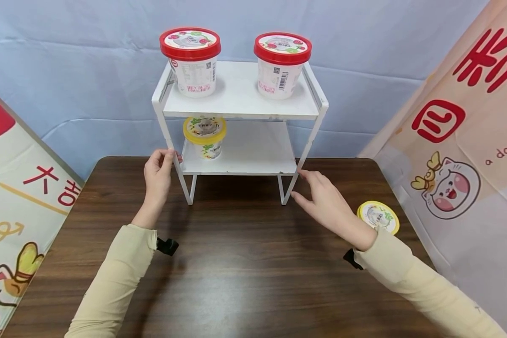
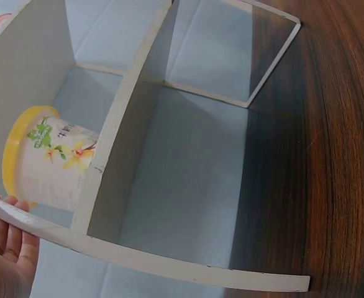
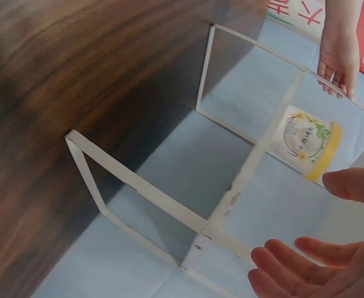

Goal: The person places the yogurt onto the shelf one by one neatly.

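A white two-tier shelf rack stands at the table's far side. My left hand holds its left front leg, fingers round the bar, as the left wrist view shows with the hand at the lower left. By the right front leg is my right hand, thumb and fingers spread and loosely bent; the right wrist view shows nothing between its fingers. A tub with a yellow lid sits at the left of the lower shelf. Two tubs with red lids stand on the top shelf.
Another yellow-lidded tub is on the table at the right, partly hidden behind my right forearm. Pale blue cloth hangs behind the rack, and printed panels flank the dark wooden table.
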The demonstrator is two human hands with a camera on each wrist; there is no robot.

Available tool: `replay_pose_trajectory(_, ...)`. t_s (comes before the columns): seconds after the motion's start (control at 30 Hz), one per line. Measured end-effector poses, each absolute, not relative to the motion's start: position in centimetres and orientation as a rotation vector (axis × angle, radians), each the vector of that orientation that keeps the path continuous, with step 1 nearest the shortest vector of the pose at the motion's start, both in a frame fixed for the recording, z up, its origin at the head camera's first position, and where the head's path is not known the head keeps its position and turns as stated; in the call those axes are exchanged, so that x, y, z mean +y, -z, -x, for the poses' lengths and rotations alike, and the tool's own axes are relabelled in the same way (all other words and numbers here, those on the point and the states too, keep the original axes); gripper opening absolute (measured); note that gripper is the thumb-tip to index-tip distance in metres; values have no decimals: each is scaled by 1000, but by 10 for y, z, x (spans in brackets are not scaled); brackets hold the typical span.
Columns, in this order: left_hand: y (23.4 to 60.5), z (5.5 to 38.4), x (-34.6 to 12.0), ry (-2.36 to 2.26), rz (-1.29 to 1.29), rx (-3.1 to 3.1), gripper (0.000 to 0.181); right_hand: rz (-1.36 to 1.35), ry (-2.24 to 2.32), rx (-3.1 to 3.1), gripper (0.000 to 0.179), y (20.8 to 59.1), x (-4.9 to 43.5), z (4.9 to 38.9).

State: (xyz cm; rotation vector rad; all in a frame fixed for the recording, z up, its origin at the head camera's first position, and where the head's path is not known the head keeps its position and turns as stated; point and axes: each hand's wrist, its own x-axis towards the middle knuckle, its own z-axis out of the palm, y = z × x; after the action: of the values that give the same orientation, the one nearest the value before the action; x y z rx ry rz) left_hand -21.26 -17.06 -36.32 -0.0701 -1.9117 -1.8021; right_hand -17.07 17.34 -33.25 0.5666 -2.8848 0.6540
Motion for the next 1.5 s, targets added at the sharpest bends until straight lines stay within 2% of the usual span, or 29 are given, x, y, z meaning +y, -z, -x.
replay_pose_trajectory(0.3, 363, 213, -171, 1799, 62, -1908, 19, -548, -644, -2937, 55, 349, 181, 165)
replay_pose_trajectory(0.97, 364, 212, -171, 1775, 82, -1921, 27, -413, -643, -3086, 57, 381, 206, 151)
replay_pose_trajectory(1.5, 363, 212, -171, 1782, 73, -1930, 25, -318, -696, -3120, 56, 404, 224, 141)
